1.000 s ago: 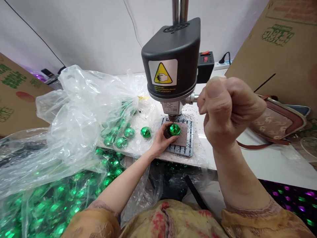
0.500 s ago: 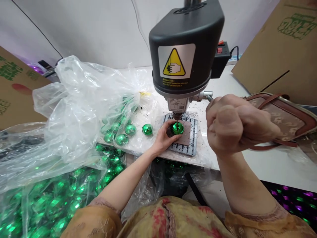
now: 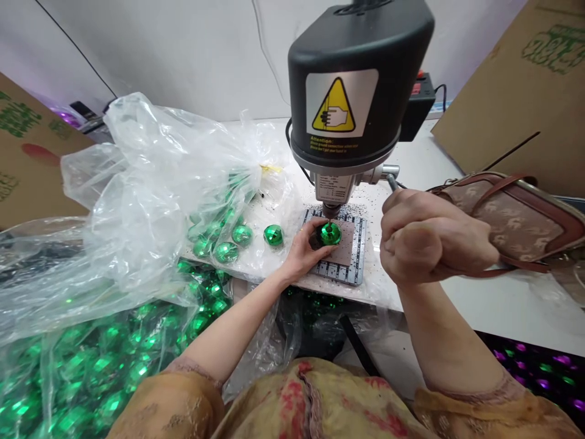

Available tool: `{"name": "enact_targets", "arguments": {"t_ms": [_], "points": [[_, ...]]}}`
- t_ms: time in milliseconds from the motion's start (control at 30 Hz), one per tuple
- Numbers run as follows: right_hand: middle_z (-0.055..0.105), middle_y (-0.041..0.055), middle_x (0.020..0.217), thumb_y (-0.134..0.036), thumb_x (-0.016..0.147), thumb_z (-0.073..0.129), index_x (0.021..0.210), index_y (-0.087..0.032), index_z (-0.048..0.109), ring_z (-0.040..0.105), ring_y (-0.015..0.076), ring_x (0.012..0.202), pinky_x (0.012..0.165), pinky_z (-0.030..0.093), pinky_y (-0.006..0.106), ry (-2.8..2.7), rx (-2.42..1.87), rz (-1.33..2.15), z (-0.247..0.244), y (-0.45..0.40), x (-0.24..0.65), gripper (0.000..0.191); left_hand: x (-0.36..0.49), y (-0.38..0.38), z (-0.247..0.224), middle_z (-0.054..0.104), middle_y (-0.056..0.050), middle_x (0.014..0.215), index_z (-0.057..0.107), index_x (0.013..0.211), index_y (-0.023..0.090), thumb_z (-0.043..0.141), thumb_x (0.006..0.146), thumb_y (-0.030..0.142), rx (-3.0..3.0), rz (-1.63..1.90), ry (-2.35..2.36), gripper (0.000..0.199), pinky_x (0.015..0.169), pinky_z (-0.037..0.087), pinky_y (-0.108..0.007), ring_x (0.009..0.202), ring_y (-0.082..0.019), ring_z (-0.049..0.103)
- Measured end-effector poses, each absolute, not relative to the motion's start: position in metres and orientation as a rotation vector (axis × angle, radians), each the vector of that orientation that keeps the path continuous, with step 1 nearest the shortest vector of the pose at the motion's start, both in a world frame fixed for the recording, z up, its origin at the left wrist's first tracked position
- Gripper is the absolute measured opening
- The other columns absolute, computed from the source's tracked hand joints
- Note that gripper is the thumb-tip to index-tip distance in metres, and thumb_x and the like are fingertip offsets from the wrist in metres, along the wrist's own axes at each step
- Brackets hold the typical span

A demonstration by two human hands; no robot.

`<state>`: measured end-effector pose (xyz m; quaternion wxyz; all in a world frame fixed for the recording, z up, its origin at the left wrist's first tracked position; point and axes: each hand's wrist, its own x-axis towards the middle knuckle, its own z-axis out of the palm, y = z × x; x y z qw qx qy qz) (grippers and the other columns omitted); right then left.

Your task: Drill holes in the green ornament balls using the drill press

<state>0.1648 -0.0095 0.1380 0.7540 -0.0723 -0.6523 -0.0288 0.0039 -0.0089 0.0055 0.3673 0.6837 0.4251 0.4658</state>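
Note:
My left hand (image 3: 304, 251) grips a shiny green faceted ball (image 3: 331, 234) between thumb and fingers, holding it on a small board (image 3: 342, 253) over the slotted metal base plate (image 3: 359, 274). Right above the ball is the bit of a black drill press (image 3: 356, 91); its tip meets the ball's top, though how deep it sits I cannot tell. My right hand (image 3: 429, 241) is closed in a fist around the feed lever (image 3: 392, 182) on the machine's right side. Another green ball (image 3: 273, 235) lies on the table left of my left hand.
Several green balls (image 3: 227, 252) spill from a clear plastic bag (image 3: 132, 183) at left, with many more below the table edge. Dark shavings dot the white table (image 3: 457, 305). A brown handbag (image 3: 516, 213) lies at right; cardboard boxes (image 3: 516, 91) stand at both sides.
The view has shifted slightly, moving the drill press rightward in the picture. My right fist has moved a little with the lever. My left hand stays on the same ball.

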Motion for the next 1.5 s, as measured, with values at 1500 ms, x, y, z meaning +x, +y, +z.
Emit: {"name": "enact_targets", "arguments": {"t_ms": [1500], "points": [[0.034, -0.0038, 0.054, -0.039, 0.089, 0.062, 0.058, -0.021, 0.031, 0.038, 0.0061, 0.050, 0.056, 0.026, 0.032, -1.129, -0.587, 0.223, 0.197, -0.017, 0.151, 0.047, -0.095, -0.003, 0.030, 0.067, -0.009, 0.094, 0.067, 0.113, 0.019, 0.072, 0.072, 0.018, 2.271, 0.619, 1.810, 0.041, 0.093, 0.049, -0.045, 0.095, -0.030, 0.063]]}}
